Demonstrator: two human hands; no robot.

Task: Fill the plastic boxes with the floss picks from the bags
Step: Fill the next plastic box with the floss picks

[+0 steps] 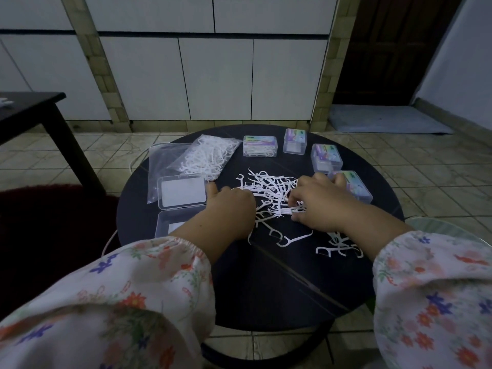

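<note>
White floss picks (pixel 271 186) lie loose in a heap at the middle of the round black table (pixel 279 283). My right hand (pixel 319 202) reaches into the heap and pinches a small bunch of picks at its fingertips. My left hand (pixel 229 209) rests palm down at the heap's left edge, fingers curled among the picks; I cannot see what they hold. An open clear plastic box (pixel 182 194) lies at the left, its other half (pixel 173 222) partly under my left wrist. A clear bag of floss picks (pixel 207 157) lies behind it.
Several closed plastic boxes stand along the far right rim: one (pixel 260 146), another (pixel 295 141), a third (pixel 326 157), and one (pixel 354 186) behind my right hand. An empty clear bag (pixel 162 163) lies far left. A dark bench (pixel 32 110) stands left.
</note>
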